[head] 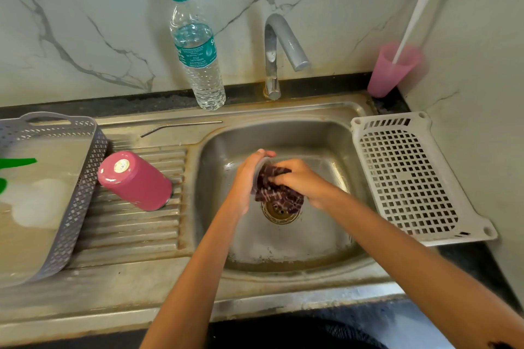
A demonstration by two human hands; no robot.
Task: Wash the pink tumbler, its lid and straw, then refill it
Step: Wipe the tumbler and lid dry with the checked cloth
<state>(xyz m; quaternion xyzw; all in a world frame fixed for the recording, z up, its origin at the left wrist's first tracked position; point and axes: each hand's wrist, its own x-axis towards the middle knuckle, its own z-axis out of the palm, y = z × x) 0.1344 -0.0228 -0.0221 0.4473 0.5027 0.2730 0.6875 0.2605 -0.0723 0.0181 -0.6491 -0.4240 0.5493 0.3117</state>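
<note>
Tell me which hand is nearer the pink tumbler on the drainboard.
Left. The left hand holds the lid over the sink basin, right of the pink tumbler; the right hand, gripping the dark cloth, is farther right, beyond the left hand.

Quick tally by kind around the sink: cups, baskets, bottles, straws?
Cups: 2 (pink tumbler, pink cup)
Baskets: 2 (grey basket, white basket)
Bottles: 1 (water bottle)
Straws: 1 (metal straw)
Total: 6
</note>
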